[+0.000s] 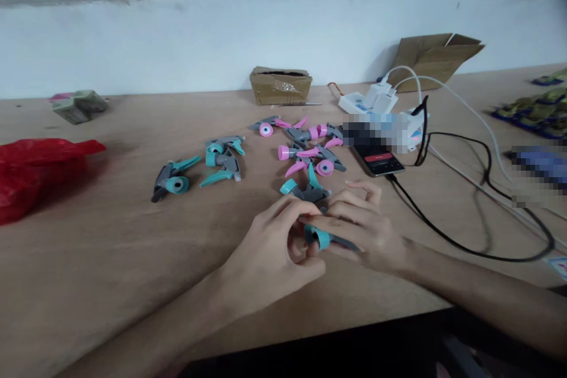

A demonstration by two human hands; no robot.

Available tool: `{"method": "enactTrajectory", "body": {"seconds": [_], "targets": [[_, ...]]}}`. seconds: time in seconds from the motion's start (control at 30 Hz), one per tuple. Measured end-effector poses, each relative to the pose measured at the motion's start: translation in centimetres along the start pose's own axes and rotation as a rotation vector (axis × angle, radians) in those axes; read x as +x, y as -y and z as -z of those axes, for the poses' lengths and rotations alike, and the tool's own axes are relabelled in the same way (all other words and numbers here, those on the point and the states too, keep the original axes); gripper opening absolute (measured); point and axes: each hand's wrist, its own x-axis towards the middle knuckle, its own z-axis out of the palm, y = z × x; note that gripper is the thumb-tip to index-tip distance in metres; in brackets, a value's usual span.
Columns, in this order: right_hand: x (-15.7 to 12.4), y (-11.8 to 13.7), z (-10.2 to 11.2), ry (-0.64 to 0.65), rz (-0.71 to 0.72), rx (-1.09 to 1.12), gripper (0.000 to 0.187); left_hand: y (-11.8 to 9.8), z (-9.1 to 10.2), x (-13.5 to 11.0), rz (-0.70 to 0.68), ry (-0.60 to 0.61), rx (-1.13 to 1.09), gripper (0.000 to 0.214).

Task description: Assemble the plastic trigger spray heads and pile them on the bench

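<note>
In the head view, my right hand [370, 227] is closed around a teal and grey trigger sprayer head [324, 240], its teal collar facing my left hand [272, 248]. The fingers of my left hand curl around the collar side and meet the right fingertips there; exact contact is partly hidden. Just beyond my hands lies another teal sprayer head [305, 192]. Farther left are several more teal ones, among them one sprayer head [172, 180] lying apart. A group of pink and grey sprayer heads [305, 150] lies behind my hands.
A phone [376, 156] on a black cable [425, 227] lies right of the pink heads. Behind it stands a white power strip [354, 103] with chargers. Cardboard boxes [281, 87] stand by the wall. A red plastic bag [39, 174] lies at left, near a blurred bundle [80, 106].
</note>
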Motion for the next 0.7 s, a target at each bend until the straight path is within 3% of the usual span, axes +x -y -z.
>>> {"method": "enactTrajectory", "body": {"seconds": [0.17,0.3,0.37,0.7], "targets": [[0.12,0.37,-0.02,-0.043,-0.029,-0.059,0.018,0.43,-0.57,-0.22,-0.034,-0.122,0.023,0.035],[0.28,0.49,0.04,-0.048,-0.076,-0.092,0.022,0.69,-0.80,-0.14,-0.023,-0.307,0.163,0.016],[0.30,0.46,-0.06,-0.038,-0.091,-0.099,0.024,0.75,-0.76,-0.07,-0.023,-0.322,0.269,0.008],[0.62,0.65,-0.01,-0.033,-0.132,-0.096,0.028,0.97,-0.45,0.13,-0.076,-0.422,0.469,0.013]]}}
